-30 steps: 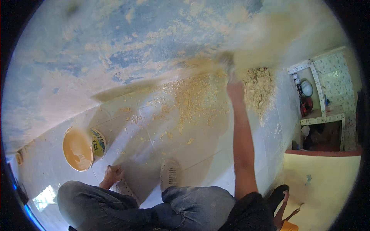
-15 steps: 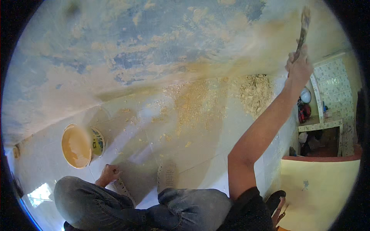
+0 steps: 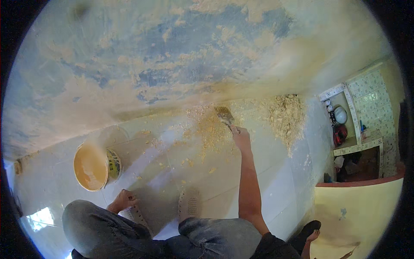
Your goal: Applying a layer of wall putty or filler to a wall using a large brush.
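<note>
My right hand (image 3: 241, 137) grips the handle of a flat, wide paintbrush (image 3: 224, 115), its arm stretched forward. The bristles are down by the foot of the wall (image 3: 172, 64), over scattered yellowish flakes (image 3: 209, 129) on the tiled floor; whether they touch the floor or the wall I cannot tell. Low on the left, my left hand (image 3: 122, 200) is closed beside my perforated shoe (image 3: 133, 214), and what it holds, if anything, is hidden. Ahead of it stands a bucket (image 3: 114, 166) holding pale orange liquid (image 3: 89, 170).
A heap of crumbled debris (image 3: 285, 116) lies against the wall at the right. Tiled shelving (image 3: 366, 144) with a round white object (image 3: 340, 115) stands farther right. A cream half-wall (image 3: 358, 207) has a red-brown edge. Part of another person (image 3: 311, 231) shows at lower right.
My right hand has swung the paintbrush down and left, from high on the wall at the right to the wall's foot. My left hand stays closed by my shoe.
</note>
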Demonstrator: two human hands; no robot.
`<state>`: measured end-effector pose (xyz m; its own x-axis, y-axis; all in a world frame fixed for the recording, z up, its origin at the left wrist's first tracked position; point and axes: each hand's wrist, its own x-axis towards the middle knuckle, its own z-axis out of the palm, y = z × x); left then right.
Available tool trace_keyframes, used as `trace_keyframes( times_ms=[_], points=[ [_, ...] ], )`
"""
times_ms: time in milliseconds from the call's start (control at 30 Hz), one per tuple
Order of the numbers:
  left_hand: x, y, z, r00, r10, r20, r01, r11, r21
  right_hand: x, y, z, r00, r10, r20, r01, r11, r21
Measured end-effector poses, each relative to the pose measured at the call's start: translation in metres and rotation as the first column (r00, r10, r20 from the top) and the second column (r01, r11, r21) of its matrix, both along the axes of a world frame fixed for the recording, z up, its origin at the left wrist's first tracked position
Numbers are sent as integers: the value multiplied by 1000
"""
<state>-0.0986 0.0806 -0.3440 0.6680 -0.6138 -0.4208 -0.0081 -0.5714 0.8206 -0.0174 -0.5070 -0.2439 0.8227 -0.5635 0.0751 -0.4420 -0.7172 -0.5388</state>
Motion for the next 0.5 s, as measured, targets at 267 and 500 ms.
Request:
trace_keyframes(
  times_ms=[267, 500],
  points=[
    [5, -10, 29, 997, 26, -67, -27, 1000, -11, 59, 11, 227, 811, -102, 576, 253, 949, -188],
    [0, -7, 16, 1000, -5, -24, 7, 995, 95, 68, 21, 328, 571, -68, 818, 219, 973, -72]
  ],
)
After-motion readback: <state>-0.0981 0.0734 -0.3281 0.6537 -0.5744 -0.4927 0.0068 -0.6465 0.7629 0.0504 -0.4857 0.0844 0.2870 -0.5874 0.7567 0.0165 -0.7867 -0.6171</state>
